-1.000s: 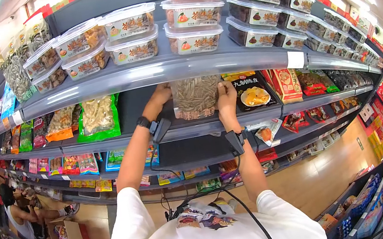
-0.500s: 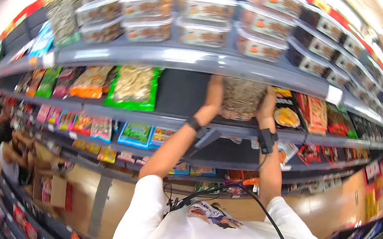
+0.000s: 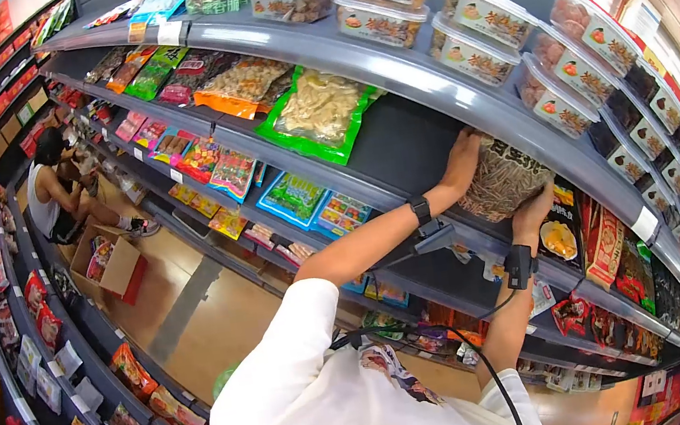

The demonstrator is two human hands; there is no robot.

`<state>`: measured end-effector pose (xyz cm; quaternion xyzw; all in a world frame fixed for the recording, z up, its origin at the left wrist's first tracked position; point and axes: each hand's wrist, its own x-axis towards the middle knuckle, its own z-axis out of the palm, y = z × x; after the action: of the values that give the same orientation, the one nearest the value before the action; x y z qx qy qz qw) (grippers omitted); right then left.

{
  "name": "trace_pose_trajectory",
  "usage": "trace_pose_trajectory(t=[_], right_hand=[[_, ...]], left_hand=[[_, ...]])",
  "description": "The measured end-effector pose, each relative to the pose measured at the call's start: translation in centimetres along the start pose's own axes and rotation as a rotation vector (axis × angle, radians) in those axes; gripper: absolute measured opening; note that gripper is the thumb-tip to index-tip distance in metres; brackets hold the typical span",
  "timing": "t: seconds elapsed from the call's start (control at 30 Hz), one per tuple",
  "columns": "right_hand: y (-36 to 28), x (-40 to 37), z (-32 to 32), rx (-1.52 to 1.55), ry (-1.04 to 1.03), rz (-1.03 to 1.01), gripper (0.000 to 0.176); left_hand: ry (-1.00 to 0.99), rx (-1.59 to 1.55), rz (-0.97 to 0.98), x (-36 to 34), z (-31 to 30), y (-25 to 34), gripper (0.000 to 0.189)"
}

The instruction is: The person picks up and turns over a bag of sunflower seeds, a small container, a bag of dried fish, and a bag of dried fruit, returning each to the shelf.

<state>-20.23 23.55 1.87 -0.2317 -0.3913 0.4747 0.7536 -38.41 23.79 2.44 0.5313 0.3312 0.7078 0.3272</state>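
A clear bag of what look like sunflower seeds [image 3: 501, 181] is held at the front of the second shelf, partly under the upper shelf's edge. My left hand [image 3: 464, 160] grips its left side, with the fingers closed on the upper corner. On its lower right side is my right hand [image 3: 533, 212], its fingers partly hidden by the bag. Just right of that hand lies a black packet with a yellow picture [image 3: 558, 238]. Further left on the same shelf lies a green-edged bag of pale dried food [image 3: 321, 112].
Stacked clear tubs [image 3: 471, 30] line the shelf above, whose grey edge [image 3: 353, 65] overhangs my hands. Lower shelves hold colourful packets [image 3: 294, 200]. At left, a person [image 3: 59, 188] sits in the aisle by an open carton [image 3: 109, 265]. A black cable [image 3: 464, 336] crosses my shirt.
My view has swung left, so the shelves sit further right and more of the aisle shows. Both hands stay on the bag, which now appears more sharply.
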Motion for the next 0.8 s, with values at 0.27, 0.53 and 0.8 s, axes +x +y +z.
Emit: trace_pose_trajectory(t=[0.27, 0.53, 0.8], right_hand=[[0.1, 0.3, -1.0, -0.027, -0.074, 0.046, 0.036], [0.4, 0.2, -0.1, -0.054, 0.041, 0.015, 0.041], [1.2, 0.1, -0.7, 0.004, 0.045, 0.08, 0.044]], left_hand=[[0.054, -0.121, -0.052, -0.3, 0.2, 2.3, 0.051], [0.021, -0.003, 0.031, 0.0, 0.0, 0.6, 0.055], [0.059, 0.037, -0.075, -0.2, 0.3, 2.3, 0.054]])
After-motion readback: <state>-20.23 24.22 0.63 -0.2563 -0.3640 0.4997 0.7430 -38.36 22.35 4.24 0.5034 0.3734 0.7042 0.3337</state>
